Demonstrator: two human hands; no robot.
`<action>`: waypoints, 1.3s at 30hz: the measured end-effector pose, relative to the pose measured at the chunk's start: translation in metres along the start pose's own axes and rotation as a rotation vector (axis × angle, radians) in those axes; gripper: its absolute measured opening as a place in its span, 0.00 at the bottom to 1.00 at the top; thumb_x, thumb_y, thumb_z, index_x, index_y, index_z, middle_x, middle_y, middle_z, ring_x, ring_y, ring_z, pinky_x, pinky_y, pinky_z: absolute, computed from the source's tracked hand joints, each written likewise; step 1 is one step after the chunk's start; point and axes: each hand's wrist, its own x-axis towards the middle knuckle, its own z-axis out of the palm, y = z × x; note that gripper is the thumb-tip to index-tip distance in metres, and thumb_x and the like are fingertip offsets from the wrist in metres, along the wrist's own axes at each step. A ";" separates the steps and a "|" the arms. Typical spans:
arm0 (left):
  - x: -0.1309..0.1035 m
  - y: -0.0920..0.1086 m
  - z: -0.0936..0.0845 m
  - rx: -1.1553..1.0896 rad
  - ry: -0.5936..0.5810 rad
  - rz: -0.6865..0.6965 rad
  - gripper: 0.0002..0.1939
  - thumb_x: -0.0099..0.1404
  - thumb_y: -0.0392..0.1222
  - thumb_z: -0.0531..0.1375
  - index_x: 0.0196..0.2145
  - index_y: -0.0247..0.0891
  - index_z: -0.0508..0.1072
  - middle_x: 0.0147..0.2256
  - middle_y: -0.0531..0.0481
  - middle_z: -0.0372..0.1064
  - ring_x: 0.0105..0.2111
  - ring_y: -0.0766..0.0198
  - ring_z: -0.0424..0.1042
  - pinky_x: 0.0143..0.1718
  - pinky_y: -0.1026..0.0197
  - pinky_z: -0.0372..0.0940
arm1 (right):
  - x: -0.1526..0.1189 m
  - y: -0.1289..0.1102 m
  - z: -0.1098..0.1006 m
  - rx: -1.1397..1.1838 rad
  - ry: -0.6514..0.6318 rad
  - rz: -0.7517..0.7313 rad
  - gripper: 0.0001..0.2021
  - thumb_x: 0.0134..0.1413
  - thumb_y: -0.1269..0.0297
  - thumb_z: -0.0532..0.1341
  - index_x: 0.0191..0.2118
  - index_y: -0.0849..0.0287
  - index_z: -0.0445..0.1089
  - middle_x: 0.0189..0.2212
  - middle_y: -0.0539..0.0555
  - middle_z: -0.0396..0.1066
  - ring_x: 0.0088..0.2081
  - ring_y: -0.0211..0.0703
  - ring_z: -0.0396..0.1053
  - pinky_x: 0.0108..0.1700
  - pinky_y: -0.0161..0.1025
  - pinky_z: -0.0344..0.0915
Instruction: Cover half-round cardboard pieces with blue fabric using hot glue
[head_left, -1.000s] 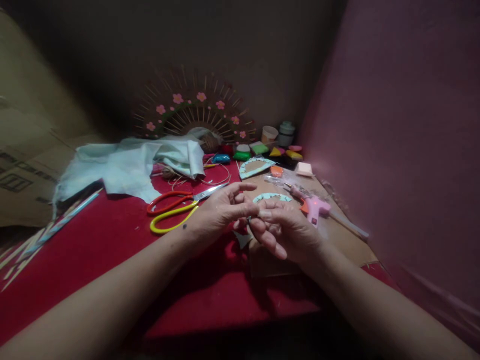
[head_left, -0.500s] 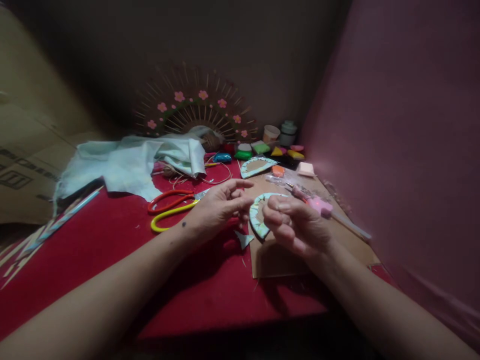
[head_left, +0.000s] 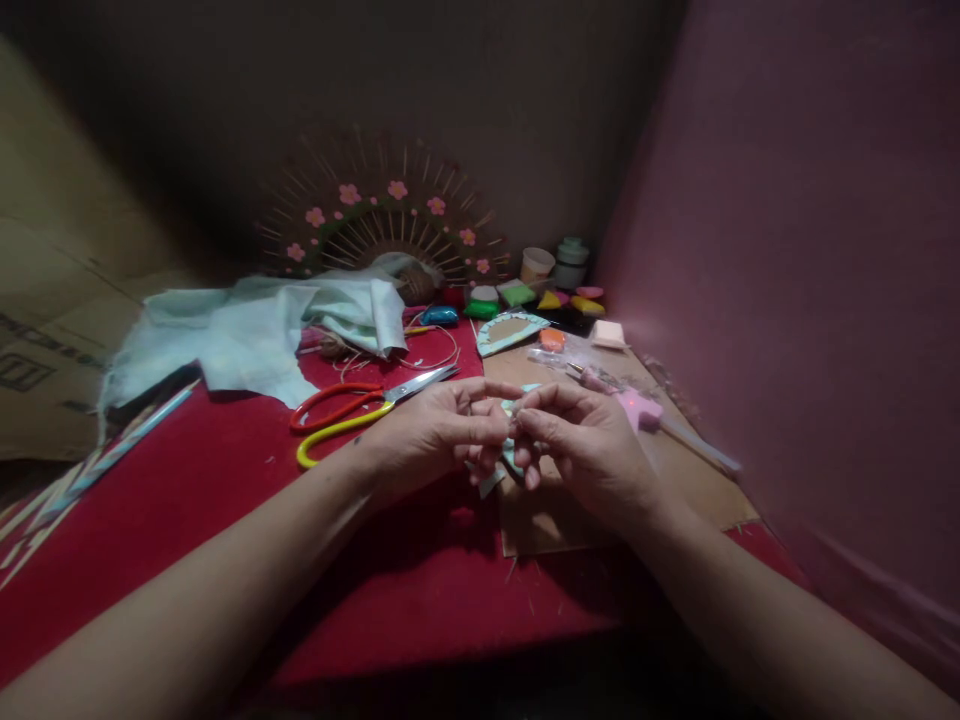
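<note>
1. Two hands meet at one spot: my left hand (head_left: 431,432) and right hand (head_left: 592,445) both pinch the small mint-edged arch piece (head_left: 510,452), fingertips almost touching over it.
2. Both grips are narrow, thumb against forefinger. Most of the piece is hidden between the fingers, so I can't tell which way its long axis runs; only a pale bit pokes out below the pinch.
3. Neither hand is nearer, the piece sits right between them, held above the near edge of the cardboard sheet (head_left: 600,520).
4. Just under the pinch a tiny pale scrap (head_left: 487,484) lies on the red cloth (head_left: 225,500).
5. Left of the grip, near the left hand: scissors (head_left: 352,410) with red and yellow handles, blades aimed at the grip.
6. Right and slightly beyond: pink glue gun (head_left: 637,408).
7. Farther beyond: a second arch piece (head_left: 510,330), clay blocks (head_left: 517,295), pale fabric (head_left: 262,330).
</note>
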 end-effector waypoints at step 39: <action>-0.006 -0.006 0.015 0.832 0.540 0.522 0.07 0.63 0.41 0.60 0.28 0.38 0.74 0.24 0.53 0.68 0.26 0.65 0.66 0.29 0.64 0.61 | 0.012 0.005 -0.008 0.234 -0.130 0.237 0.07 0.46 0.66 0.67 0.31 0.65 0.73 0.23 0.50 0.72 0.18 0.31 0.67 0.13 0.24 0.61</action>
